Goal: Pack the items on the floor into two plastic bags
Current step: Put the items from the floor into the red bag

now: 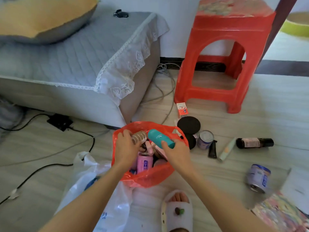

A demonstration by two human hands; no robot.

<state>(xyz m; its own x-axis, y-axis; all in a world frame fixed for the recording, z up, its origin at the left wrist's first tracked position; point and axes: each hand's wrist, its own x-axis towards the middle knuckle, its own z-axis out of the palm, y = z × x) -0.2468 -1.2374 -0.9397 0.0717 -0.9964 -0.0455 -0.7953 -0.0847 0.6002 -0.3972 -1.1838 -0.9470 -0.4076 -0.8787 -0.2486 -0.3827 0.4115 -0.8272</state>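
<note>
An open red plastic bag (pixel 148 179) stands on the floor between my arms, holding a pink can (pixel 144 163) and several other items. My left hand (pixel 127 149) is inside the bag mouth, gripping a ribbed roll (pixel 138 136). My right hand (pixel 177 153) holds a teal bottle (pixel 160 138) tilted over the bag opening. A white plastic bag (pixel 93 186) lies crumpled at the lower left, under my left forearm. Loose on the floor to the right are a black round lid (pixel 189 125), a small tin (pixel 205 139), a black tube (pixel 212 149), a pale tube (pixel 226 149), a dark bottle (pixel 255 142), a blue can (pixel 258 178) and a small orange box (pixel 182 109).
A red plastic stool (pixel 222 61) stands behind the items. A grey sofa (pixel 70 64) with a lace-edged cover fills the left. Black cables (pixel 58 163) run across the floor at left. My slippered foot (pixel 178 211) is below the bag. Patterned papers (pixel 282 213) lie at lower right.
</note>
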